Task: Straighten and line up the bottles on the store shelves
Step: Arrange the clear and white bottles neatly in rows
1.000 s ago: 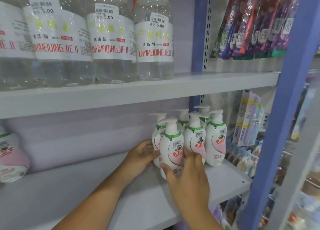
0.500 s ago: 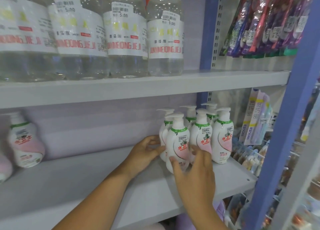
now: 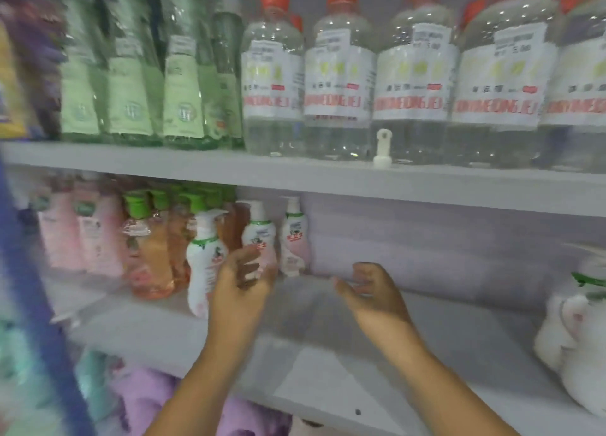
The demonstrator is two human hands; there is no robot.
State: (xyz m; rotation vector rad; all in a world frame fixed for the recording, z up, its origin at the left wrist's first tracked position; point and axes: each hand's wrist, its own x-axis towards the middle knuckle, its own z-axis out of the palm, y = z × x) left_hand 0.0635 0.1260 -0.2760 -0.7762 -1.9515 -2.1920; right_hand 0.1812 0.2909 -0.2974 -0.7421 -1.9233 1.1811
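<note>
Three white pump bottles with green collars stand on the lower shelf point(image 3: 328, 353): a front one point(image 3: 205, 258), a middle one point(image 3: 259, 232) and a back one point(image 3: 295, 239). My left hand point(image 3: 242, 278) hovers in front of the middle bottle with fingers loosely curled, and no grip shows through the blur. Further right, my right hand point(image 3: 370, 291) is held over bare shelf with relaxed fingers and holds nothing. More white pump bottles point(image 3: 577, 321) stand at the right edge.
Orange bottles with green caps point(image 3: 151, 255) and pink bottles point(image 3: 82, 232) fill the lower shelf's left. The upper shelf point(image 3: 295, 176) carries green bottles point(image 3: 128, 91), clear red-capped bottles point(image 3: 341, 75) and a small white clip point(image 3: 383, 148). A blue post point(image 3: 29, 288) stands at the left.
The view has swung left along the shelf. Both hands have left the right-hand group of pump bottles; the left hand is now by the left-hand group, and the right hand is empty over bare shelf.
</note>
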